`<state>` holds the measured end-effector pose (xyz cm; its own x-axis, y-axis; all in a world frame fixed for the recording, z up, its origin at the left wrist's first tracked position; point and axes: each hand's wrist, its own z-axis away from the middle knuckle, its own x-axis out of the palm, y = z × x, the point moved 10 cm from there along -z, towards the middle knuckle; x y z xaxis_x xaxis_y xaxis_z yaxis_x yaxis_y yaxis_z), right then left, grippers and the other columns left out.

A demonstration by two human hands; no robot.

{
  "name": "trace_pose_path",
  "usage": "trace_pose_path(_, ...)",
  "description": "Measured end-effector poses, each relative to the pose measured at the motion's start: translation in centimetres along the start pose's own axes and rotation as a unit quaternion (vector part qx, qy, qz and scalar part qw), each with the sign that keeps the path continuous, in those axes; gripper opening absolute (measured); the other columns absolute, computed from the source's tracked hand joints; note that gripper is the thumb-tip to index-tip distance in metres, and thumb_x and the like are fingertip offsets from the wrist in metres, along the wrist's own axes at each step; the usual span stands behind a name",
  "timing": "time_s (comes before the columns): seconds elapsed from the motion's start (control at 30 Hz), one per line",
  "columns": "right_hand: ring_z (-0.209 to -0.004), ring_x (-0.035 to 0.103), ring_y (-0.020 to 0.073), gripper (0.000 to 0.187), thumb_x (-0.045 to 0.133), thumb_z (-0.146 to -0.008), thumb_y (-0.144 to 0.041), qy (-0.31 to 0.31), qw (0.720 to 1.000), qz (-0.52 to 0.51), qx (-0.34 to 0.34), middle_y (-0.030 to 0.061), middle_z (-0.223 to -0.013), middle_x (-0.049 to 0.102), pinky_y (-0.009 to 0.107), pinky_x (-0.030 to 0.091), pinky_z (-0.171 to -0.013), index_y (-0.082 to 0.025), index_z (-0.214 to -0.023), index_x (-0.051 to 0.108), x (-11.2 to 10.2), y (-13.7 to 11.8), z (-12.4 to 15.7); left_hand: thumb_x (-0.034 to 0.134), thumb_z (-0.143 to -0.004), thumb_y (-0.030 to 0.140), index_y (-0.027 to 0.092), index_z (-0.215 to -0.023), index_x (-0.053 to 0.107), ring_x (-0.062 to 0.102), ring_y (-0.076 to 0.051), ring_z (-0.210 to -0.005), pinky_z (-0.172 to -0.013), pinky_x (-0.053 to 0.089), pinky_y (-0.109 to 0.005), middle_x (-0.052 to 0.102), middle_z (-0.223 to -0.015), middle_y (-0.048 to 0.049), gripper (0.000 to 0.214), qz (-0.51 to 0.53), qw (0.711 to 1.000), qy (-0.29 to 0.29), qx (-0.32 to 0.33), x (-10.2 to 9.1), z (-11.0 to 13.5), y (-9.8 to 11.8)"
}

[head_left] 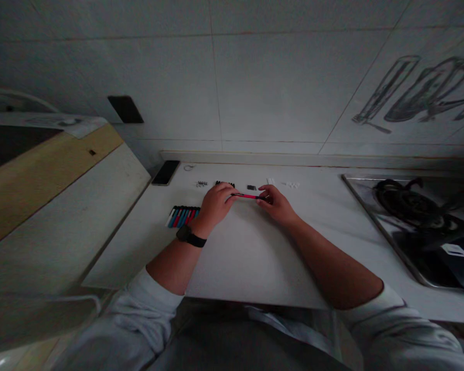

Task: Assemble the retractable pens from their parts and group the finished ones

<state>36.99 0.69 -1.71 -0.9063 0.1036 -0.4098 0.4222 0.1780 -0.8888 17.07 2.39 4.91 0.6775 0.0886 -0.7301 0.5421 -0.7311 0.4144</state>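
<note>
A red pen (248, 196) with dark ends lies level between my two hands, just above the white countertop. My left hand (218, 202) pinches its left end, and the fingers of my right hand (277, 204) close round its right end. Left of my left wrist lies a row of several pens (181, 216) in blue, red and white with black ends. Behind my hands sit small parts in groups: springs (201, 184), black pieces (225, 184) partly hidden by my left hand, dark little pieces (251, 187) and white pieces (293, 185).
A phone (166, 172) lies at the back left of the countertop (251, 257), beside a thin ring (188, 167). A gas stove (413, 216) is set in at the right. A large box-like unit (81, 206) borders the left, and the tiled wall (263, 93) stands behind.
</note>
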Motion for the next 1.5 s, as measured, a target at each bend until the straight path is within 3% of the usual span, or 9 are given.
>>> trace_pose_path(0.17,-0.067,0.054,0.0157,0.032,0.053,-0.094,-0.053,-0.044,0.998,0.041,0.007,0.0004,-0.077,0.063,0.028,0.043,-0.065,-0.022,-0.097,0.063,0.9,0.6,0.0,0.075,-0.091,0.023,0.024,-0.102,0.077,0.065,-0.021,-0.103,-0.093,0.053,-0.037,0.069,-0.107,-0.0055,0.012,-0.014,0.999,0.031,0.016,-0.5,0.0,-0.2)
trace_pose_path(0.27,-0.068,0.055,0.0149,0.034,0.064,-0.087,-0.05,-0.024,0.999,0.043,-0.007,0.001,-0.087,0.066,0.028,0.044,-0.066,-0.023,-0.107,0.061,0.6,0.4,0.0,0.076,-0.09,0.025,0.025,-0.102,0.078,0.065,-0.022,-0.102,-0.094,0.052,-0.039,0.069,-0.107,-0.0054,0.012,-0.024,0.999,0.033,0.019,-0.5,0.0,-0.3)
trace_pose_path(0.4,-0.068,0.056,0.0156,0.031,0.049,-0.097,-0.049,-0.069,0.995,0.07,0.001,0.0014,-0.079,0.065,0.028,0.043,-0.066,-0.022,-0.096,0.063,1.4,0.4,0.2,0.076,-0.09,0.026,0.026,-0.101,0.078,0.065,-0.022,-0.104,-0.095,0.051,-0.04,0.069,-0.109,-0.0057,0.012,-0.028,0.999,0.032,0.015,-0.5,0.0,-0.5)
trace_pose_path(0.77,-0.071,0.059,0.0161,0.027,0.061,-0.09,-0.042,-0.058,0.993,0.102,-0.025,0.0029,-0.088,0.07,0.028,0.045,-0.069,-0.021,-0.108,0.062,1.4,0.1,0.1,0.076,-0.09,0.026,0.025,-0.102,0.078,0.065,-0.022,-0.102,-0.093,0.051,-0.039,0.07,-0.106,-0.005,0.012,-0.034,0.999,0.016,0.023,-0.2,0.1,0.0)
trace_pose_path(0.9,-0.073,0.06,0.0166,0.027,0.049,-0.097,-0.042,-0.08,0.99,0.116,-0.03,0.0043,-0.085,0.071,0.029,0.045,-0.072,-0.021,-0.1,0.066,1.8,0.0,0.1,0.076,-0.09,0.026,0.024,-0.102,0.078,0.065,-0.022,-0.101,-0.091,0.051,-0.038,0.07,-0.106,-0.005,0.012,-0.038,0.999,0.007,0.025,0.0,0.1,0.1)
trace_pose_path(1.03,-0.075,0.061,0.0169,0.027,0.061,-0.09,-0.04,-0.059,0.99,0.123,-0.037,0.0056,-0.093,0.072,0.029,0.045,-0.072,-0.02,-0.107,0.065,1.5,-0.4,0.1,0.075,-0.091,0.028,0.024,-0.102,0.078,0.065,-0.021,-0.099,-0.091,0.051,-0.038,0.071,-0.105,-0.0052,0.012,-0.032,0.999,-0.004,0.028,0.3,0.0,0.1)
trace_pose_path(1.17,-0.072,0.06,0.0166,0.029,0.047,-0.099,-0.04,-0.08,0.988,0.122,-0.043,0.0044,-0.084,0.071,0.029,0.043,-0.07,-0.02,-0.1,0.068,2.0,-0.6,0.2,0.073,-0.093,0.029,0.024,-0.103,0.078,0.065,-0.021,-0.098,-0.09,0.052,-0.037,0.071,-0.104,-0.0054,0.012,-0.027,0.999,-0.015,0.023,0.6,0.0,0.0)
trace_pose_path(1.3,-0.072,0.059,0.0159,0.024,0.059,-0.091,-0.038,-0.071,0.989,0.119,-0.045,0.004,-0.088,0.072,0.028,0.043,-0.069,-0.02,-0.104,0.068,1.8,-0.6,0.2,0.07,-0.095,0.03,0.024,-0.109,0.077,0.066,-0.02,-0.096,-0.088,0.053,-0.035,0.071,-0.103,-0.0051,0.017,-0.023,0.999,-0.029,0.011,1.0,0.1,-0.3)
trace_pose_path(1.5,-0.069,0.057,0.0156,0.029,0.053,-0.096,-0.041,-0.071,0.989,0.126,-0.041,0.0028,-0.08,0.069,0.028,0.042,-0.067,-0.02,-0.102,0.071,1.8,-0.6,0.2,0.062,-0.099,0.022,0.024,-0.114,0.076,0.067,-0.019,-0.1,-0.091,0.054,-0.034,0.072,-0.108,-0.0052,0.021,0.041,0.999,-0.026,-0.016,0.9,0.0,-0.9)
